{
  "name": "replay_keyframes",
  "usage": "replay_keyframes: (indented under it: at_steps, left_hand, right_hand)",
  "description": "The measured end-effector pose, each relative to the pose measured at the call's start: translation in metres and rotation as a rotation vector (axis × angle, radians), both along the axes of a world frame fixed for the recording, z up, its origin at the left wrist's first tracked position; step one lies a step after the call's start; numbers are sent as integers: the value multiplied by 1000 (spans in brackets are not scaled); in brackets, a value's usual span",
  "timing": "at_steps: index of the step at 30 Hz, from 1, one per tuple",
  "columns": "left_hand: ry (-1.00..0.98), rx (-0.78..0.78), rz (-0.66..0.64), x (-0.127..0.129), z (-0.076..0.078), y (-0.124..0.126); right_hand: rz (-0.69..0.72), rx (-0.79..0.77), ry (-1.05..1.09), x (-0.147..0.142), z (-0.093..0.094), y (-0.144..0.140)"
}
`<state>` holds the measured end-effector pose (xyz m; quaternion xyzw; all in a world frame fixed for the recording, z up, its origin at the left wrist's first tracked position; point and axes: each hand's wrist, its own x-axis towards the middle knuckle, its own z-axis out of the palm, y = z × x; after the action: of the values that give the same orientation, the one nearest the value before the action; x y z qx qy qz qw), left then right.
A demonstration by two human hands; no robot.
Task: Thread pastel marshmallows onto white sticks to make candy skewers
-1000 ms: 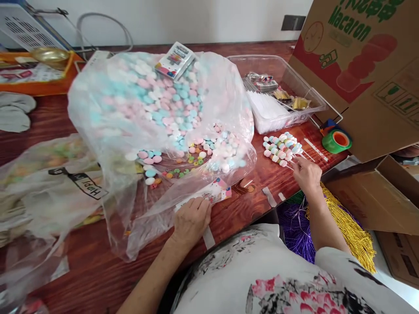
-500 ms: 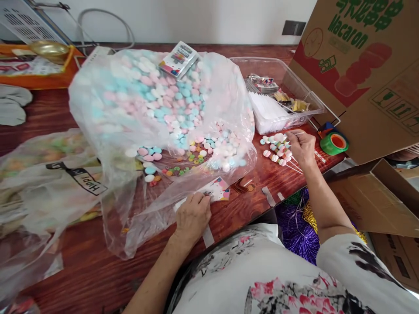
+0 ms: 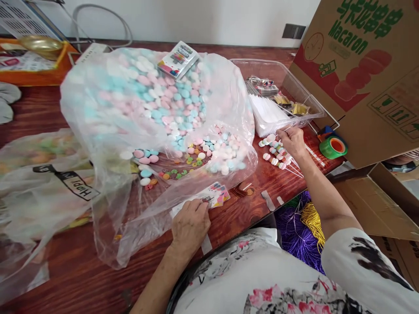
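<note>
While the clear bag (image 3: pixel 131 100) bulges with pastel candies, right hand (image 3: pixel 292 140) pinches a stick; left hand (image 3: pixel 191 224) presses a card (image 3: pixel 216 194)

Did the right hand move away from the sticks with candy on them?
Yes. The right hand went up from the candy sticks' near ends to the clear tray.

Pink, blue and white candies (image 3: pixel 157 104); green tape roll (image 3: pixel 333 147); reddish-brown table (image 3: pixel 242 209).

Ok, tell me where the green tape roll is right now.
The green tape roll lies at the table's right edge, beside the big Macaron cardboard box, just right of the right hand and the marshmallow skewers.
</note>
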<state>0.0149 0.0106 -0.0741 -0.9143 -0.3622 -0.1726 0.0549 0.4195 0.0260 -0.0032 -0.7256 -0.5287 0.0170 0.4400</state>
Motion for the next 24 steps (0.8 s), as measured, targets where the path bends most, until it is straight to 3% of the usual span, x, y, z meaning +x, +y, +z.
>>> replay_keyframes:
  at_steps: [12,24]
  left_hand:
    - [-55,-49,-97,-5,11,-7]
    - [-169,-125,-81,-10,4,-1]
  right_hand:
    - [73,-171,126,6,14,23]
    - [86,-175,112,-5,9,21]
